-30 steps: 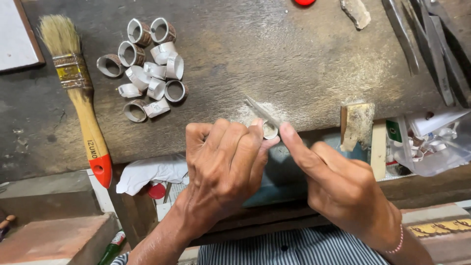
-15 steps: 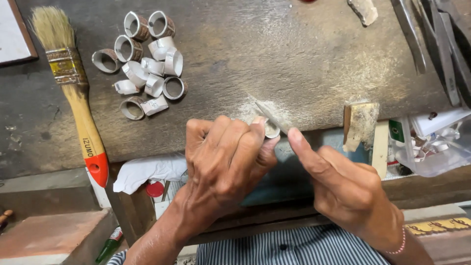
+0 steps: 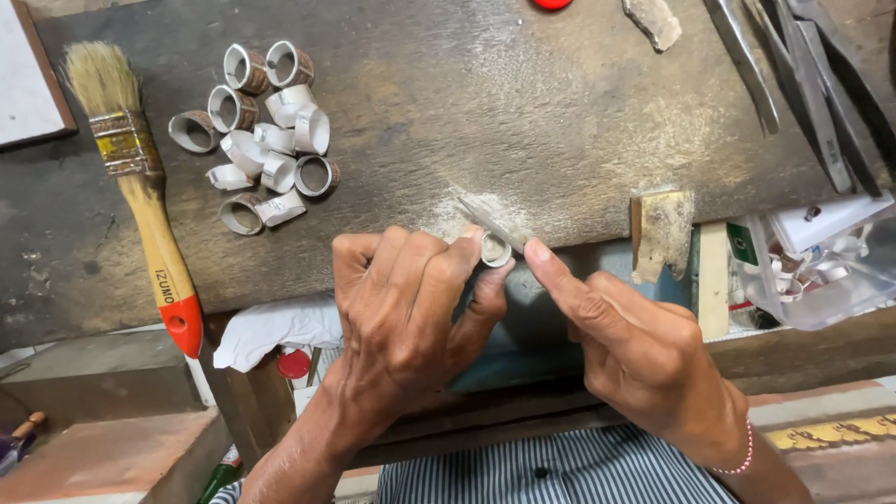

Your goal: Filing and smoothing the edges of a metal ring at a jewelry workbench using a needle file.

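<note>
The work goes on at a dark, worn wooden bench (image 3: 523, 103), scuffed and dusted pale near its front edge, where a small mound of filings (image 3: 448, 222) lies; below the edge, lower shelves and a reddish ledge (image 3: 103, 457) show, and the person's striped shirt (image 3: 579, 471) fills the bottom of the view. The left hand (image 3: 401, 322) is curled tight, its thumb and fingertips pinching a small metal ring (image 3: 495, 249) right at the bench's front edge. The right hand (image 3: 635, 350) is closed narrow on a slim flat file (image 3: 487, 219), forefinger stretched along it, the blade laid slantwise against the ring's top and reaching over the filings. A pink bead bracelet (image 3: 737, 457) circles the right wrist. Well apart to the upper left sits a heap of similar ring bands (image 3: 266, 131), some upright, some tipped on their sides, touching one another — and beside them lies a paintbrush (image 3: 140, 196) with pale bristles, brass ferrule and a red-tipped wooden handle overhanging the edge. Just right of the hands a wooden bench peg (image 3: 663, 233) juts from the edge, its top powdered. Long metal tools (image 3: 803, 84) lie at the upper right, above a clear plastic bag (image 3: 821, 261) of white scraps. A white rag (image 3: 271, 331) hangs under the bench, partly hidden by the left hand.
</note>
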